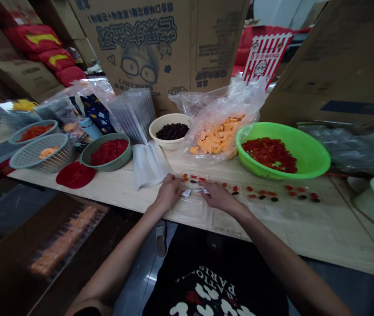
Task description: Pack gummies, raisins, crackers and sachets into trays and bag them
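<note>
Both hands are at a clear plastic tray (191,211) near the table's front edge. My left hand (170,191) is on its left side, fingers bent beside a small white piece (186,193). On the right, my right hand (219,196) has its fingers together at another white piece (205,191). What the fingertips grip is too small to make out. Just beyond them lie small red, orange and dark pieces (194,177) in clear compartments. More such pieces (261,193) sit in clear trays to the right.
Behind stand a green bowl (311,151) of red pieces, a bag of orange pieces (218,137), a cream bowl (154,128) of dark pieces, and a grey-green bowl (121,162). A red lid (75,174) and white sheets (147,166) lie left.
</note>
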The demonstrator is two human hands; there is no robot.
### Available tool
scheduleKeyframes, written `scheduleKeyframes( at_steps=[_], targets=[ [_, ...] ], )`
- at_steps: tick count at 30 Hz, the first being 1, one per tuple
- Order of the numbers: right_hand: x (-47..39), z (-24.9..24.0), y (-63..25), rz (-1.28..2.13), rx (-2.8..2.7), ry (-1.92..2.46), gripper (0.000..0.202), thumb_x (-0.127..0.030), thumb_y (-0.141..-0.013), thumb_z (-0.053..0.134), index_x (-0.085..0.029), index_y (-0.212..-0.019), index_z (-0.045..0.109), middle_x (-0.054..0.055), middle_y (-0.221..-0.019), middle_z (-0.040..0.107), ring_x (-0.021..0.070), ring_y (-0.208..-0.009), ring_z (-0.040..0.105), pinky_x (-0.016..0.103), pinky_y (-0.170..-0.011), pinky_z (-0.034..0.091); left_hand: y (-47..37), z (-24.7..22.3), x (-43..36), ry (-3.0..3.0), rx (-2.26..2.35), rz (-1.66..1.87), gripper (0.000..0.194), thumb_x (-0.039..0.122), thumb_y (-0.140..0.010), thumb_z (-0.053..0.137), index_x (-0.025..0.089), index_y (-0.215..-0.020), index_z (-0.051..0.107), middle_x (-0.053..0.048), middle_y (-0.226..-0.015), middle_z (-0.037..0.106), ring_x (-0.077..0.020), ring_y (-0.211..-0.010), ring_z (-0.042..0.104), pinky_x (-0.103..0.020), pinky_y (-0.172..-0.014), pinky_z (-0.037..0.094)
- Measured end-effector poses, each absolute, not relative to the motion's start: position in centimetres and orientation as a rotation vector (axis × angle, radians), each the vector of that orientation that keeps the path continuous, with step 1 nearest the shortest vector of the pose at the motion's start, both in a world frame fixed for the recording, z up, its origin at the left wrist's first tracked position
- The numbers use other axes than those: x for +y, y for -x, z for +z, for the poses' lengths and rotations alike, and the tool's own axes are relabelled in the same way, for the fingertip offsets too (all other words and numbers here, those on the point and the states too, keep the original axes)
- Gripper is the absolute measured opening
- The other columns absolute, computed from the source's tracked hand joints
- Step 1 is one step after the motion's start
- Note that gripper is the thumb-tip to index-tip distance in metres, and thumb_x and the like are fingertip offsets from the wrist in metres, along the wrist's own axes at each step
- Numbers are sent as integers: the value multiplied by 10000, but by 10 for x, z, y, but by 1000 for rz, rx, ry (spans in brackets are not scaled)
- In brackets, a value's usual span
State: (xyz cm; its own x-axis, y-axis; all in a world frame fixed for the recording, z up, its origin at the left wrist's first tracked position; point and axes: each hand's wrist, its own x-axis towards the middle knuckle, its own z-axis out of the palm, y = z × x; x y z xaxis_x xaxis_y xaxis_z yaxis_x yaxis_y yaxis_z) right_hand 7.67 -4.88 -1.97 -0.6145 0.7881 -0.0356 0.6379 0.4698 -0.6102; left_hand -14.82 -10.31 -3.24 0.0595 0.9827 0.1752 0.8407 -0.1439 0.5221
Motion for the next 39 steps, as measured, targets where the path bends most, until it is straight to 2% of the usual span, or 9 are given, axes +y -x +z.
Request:
scheduleKeyframes(
  at_steps=[4,9,12,17,21,24,28,33,39],
  targets=[
    [-37,-18,-88,880,-2361,1370,286,-117,-864,523,-212,-1025,739,82,-1009,757,234,-932,683,321,-864,492,141,-42,-130,-2408,1571,528,453,396,-1015,457,203,-1417,536,-145,-1496,493,-290,-1425,404,-478,-1141,358],
    [-32,-13,-122,1206,-1980,1400,223,-289,-889,516,-189,-979,694,32,-772,694,173,-676,588,253,-605,439,144,-49,-147,-2409,1494,364,615,453,-1032,381,192,-1575,256,-142,-1624,303,-278,-1541,174,-498,-1224,211],
    [-38,-14,-132,1203,-2057,1388,260,-287,-876,507,-193,-1023,699,34,-797,695,172,-672,581,256,-604,432,136,-38,-139,-2402,1593,449,493,405,-1035,391,215,-1489,423,-127,-1538,456,-292,-1480,321,-513,-1187,270],
    [-43,-12,-133,1078,-2192,1305,274,-312,-895,515,-227,-1044,729,70,-1033,730,227,-873,651,320,-785,481,107,-17,-112,-2363,1797,392,302,378,-929,612,172,-1145,653,-143,-1170,638,-283,-1051,624,-419,-911,499],
    [-41,-8,-156,1112,-1957,1474,329,-331,-925,470,-195,-1147,672,56,-872,711,203,-743,630,296,-666,472,97,-23,-102,-2342,1861,253,185,174,-948,495,156,-1043,653,-117,-1023,635,-232,-905,640,-329,-751,520],
    [-46,-8,-179,973,-2085,1472,256,-281,-916,466,-190,-1046,666,51,-830,688,200,-741,611,298,-677,465,93,-32,-99,-2393,1880,442,228,126,-955,444,171,-1071,635,-98,-1004,620,-213,-929,612,-307,-768,513],
    [-62,-10,-194,743,-2430,1196,265,-188,-874,494,-174,-1070,671,110,-998,668,241,-935,610,372,-860,485,82,-34,-100,-2458,1731,489,203,177,-977,450,162,-1062,633,-104,-988,591,-228,-926,585,-353,-813,513],
    [-74,-15,-210,616,-2596,960,623,-3,-736,473,-169,-1325,592,166,-1368,524,271,-1294,473,455,-1068,414,78,-31,-117,-2466,1604,663,396,328,-994,506,138,-1340,517,-183,-1247,552,-284,-1092,559,-455,-929,504],
    [-80,-29,-222,438,-2402,1368,503,-25,-786,460,-146,-1241,638,157,-1171,629,266,-1098,588,407,-962,475,88,-43,-122,-2436,1523,749,207,258,-1005,483,174,-1053,666,-98,-1043,643,-220,-977,618,-381,-891,533]
  ],
)
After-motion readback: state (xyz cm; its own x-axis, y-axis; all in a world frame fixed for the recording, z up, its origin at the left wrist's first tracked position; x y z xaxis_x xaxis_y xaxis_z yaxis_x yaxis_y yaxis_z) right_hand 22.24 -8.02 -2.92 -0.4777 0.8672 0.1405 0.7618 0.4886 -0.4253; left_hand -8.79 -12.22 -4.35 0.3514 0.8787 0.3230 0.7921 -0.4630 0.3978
